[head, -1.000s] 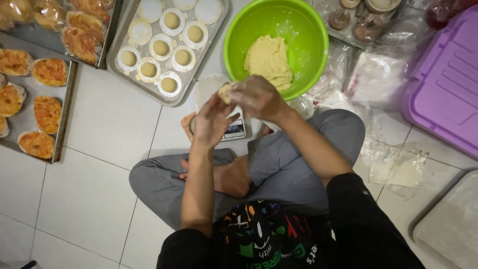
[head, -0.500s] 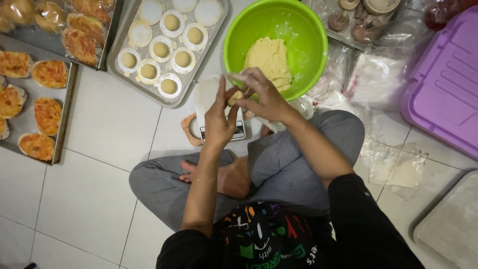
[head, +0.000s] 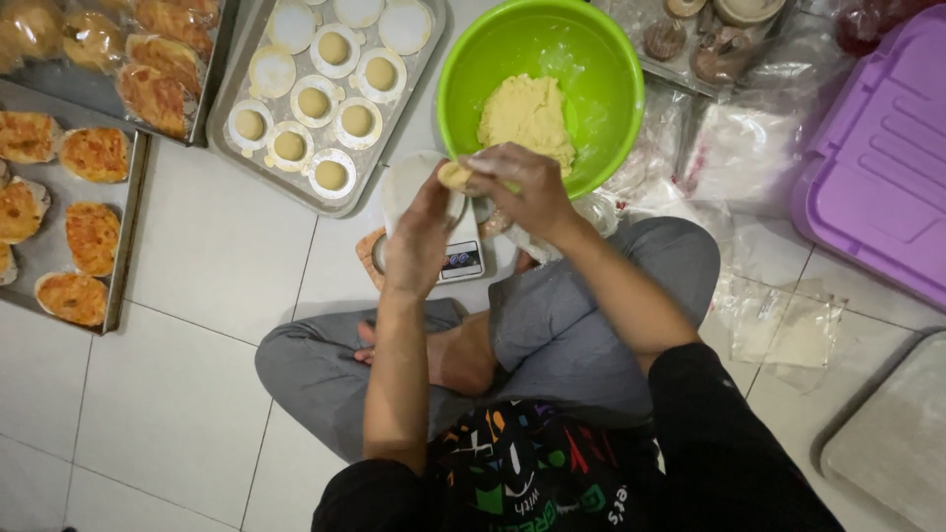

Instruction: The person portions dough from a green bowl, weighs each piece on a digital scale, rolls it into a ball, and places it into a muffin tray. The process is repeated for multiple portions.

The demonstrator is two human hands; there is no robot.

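I sit cross-legged on a white tiled floor. My left hand [head: 422,236] and my right hand [head: 517,187] meet over a small kitchen scale [head: 463,258], both holding a small pale dough piece [head: 454,175] between the fingers. Just beyond them stands a green bowl [head: 601,59] with a lump of yellow dough [head: 527,116] inside. A metal tray [head: 404,108] at the upper left carries several white moulds filled with dough rounds.
Trays of baked orange-topped pastries [head: 84,232] lie at the far left. A purple plastic lid [head: 877,167] sits at the right, with clear plastic bags [head: 778,320] beside it and a grey tray [head: 897,448] at the lower right. Wooden stamps [head: 705,39] rest behind the bowl.
Both hands stayed together over the scale, shifting slightly toward the bowl. The dough piece now shows between the fingertips, with the left hand turned up against it.
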